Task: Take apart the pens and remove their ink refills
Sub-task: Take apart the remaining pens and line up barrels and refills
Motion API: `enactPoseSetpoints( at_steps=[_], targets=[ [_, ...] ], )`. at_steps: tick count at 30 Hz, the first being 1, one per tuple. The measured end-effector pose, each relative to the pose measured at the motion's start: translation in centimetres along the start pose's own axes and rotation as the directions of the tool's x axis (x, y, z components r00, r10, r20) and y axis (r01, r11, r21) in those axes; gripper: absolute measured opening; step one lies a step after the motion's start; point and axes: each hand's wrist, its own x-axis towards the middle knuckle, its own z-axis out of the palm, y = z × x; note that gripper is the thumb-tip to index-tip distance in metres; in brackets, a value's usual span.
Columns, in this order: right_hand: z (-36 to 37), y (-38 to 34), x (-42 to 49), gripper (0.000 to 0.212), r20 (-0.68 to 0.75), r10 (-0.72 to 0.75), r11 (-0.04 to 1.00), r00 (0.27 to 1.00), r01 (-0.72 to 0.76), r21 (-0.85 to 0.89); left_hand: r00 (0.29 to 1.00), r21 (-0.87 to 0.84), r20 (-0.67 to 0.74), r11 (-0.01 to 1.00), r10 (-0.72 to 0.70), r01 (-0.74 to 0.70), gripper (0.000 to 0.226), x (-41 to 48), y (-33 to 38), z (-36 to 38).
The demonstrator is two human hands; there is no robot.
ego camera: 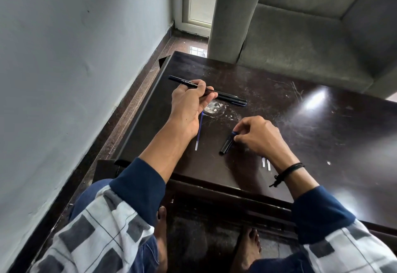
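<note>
Nearest the camera, a checked cloth [103, 236] covered the person's lap, and a bare foot [249, 249] rested on the floor under the dark wooden table [322, 126]. Dark blue sleeves reached to the forearms, and a black cord bracelet [287, 170] circled the right wrist.

Just inside that wrist, two clear refill ends [266, 163] lay side by side on the tabletop, the rest hidden by the arm. The right hand [257, 135] hung low over the table with its fingers curled, pinching the blue end of a short black pen section [226, 145]. The section's other end pointed toward the near edge and seemed to touch the surface.

To the left, a thin blue ink refill [199, 132] with a clear tail ran out from under the left hand [189, 105] toward the person. It could not be told whether it was held or simply lay on the table.

The left hand was raised slightly, fingers and thumb wrapped round a black pen barrel [182, 81] with white lettering, which stuck out to the left past the knuckles. Just beyond the fingertips a second black pen [234, 99] with a blue tip lay on the table.

Farther off stood a grey sofa [300, 36], touching the table's far edge, and a pale wall [75, 47] ran along the left.
</note>
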Motion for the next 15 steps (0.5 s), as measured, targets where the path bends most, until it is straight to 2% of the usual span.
enactPoseSetpoints(
  at_steps=[6,10,12,15],
  targets=[
    [0.27,0.14,-0.13,0.012,0.013,-0.002,0.991,1.0,0.004,-0.136,1.0,0.013,0.017,1.0,-0.009,0.008,0.005,-0.14,-0.04,0.0],
    [0.24,0.19,-0.1,0.015,0.0,-0.024,0.99,1.0,0.023,-0.138,0.999,0.025,0.031,1.0,-0.012,0.011,0.004,-0.27,0.0,0.07],
    [0.2,0.07,-0.15,0.016,-0.087,-0.074,0.997,0.993,0.071,-0.043,0.999,0.03,0.045,0.999,-0.015,0.014,0.004,-0.35,-0.04,0.17],
    [-0.05,-0.73,-0.23,0.015,-0.194,-0.073,0.958,0.978,0.123,0.258,0.997,0.054,0.077,0.998,-0.027,0.022,0.002,-0.56,-0.38,0.36]
  ],
)
